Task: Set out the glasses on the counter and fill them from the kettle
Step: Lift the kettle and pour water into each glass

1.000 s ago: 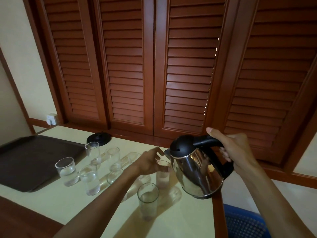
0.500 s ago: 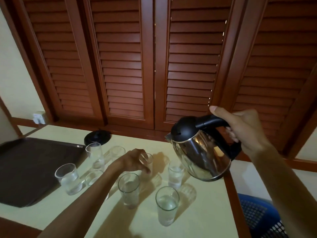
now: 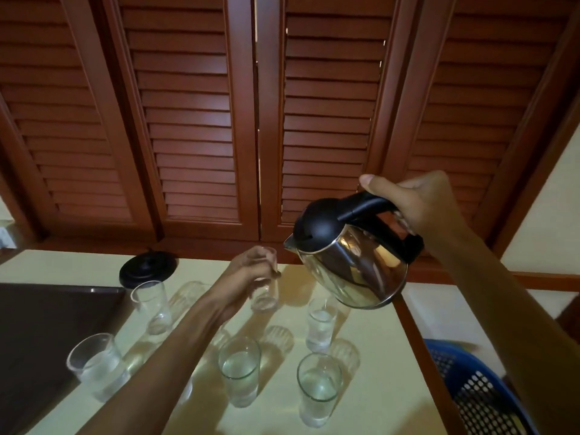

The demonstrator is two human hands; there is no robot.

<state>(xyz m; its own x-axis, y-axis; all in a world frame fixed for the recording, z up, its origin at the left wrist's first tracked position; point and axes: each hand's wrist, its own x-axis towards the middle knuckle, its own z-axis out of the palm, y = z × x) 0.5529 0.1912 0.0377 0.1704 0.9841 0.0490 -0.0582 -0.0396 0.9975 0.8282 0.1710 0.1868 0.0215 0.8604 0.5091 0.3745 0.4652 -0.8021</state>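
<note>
- Steel and black plastic make up the kettle (image 3: 354, 262), which my right hand (image 3: 417, 205) holds in the air above the far right corner of the counter (image 3: 370, 387); the fingers are wrapped round the black handle and the thumb lies along its top.
- I see the kettle tipped, its spout pointing left towards the glass in my other hand; I cannot tell whether any water is running.
- My left hand (image 3: 248, 274) grips a clear glass (image 3: 265, 293) by its upper part, fingers curled round the rim end. The glass is blurred, and I cannot tell whether its base is on the counter or just off it.
- Three glasses with water stand nearest me: one just under the kettle (image 3: 320, 328), one in front of it (image 3: 318, 389) and one to its left (image 3: 240, 375).
- Further left, a short glass (image 3: 97, 365) with water stands at the edge of the dark tray (image 3: 37, 324), and a taller one (image 3: 152, 306) stands behind it.
- Behind that, the black kettle base (image 3: 147, 268) sits near the louvred wooden doors (image 3: 188, 120).
- Low at the right, a blue basket (image 3: 477, 390) lies beyond the counter edge.
</note>
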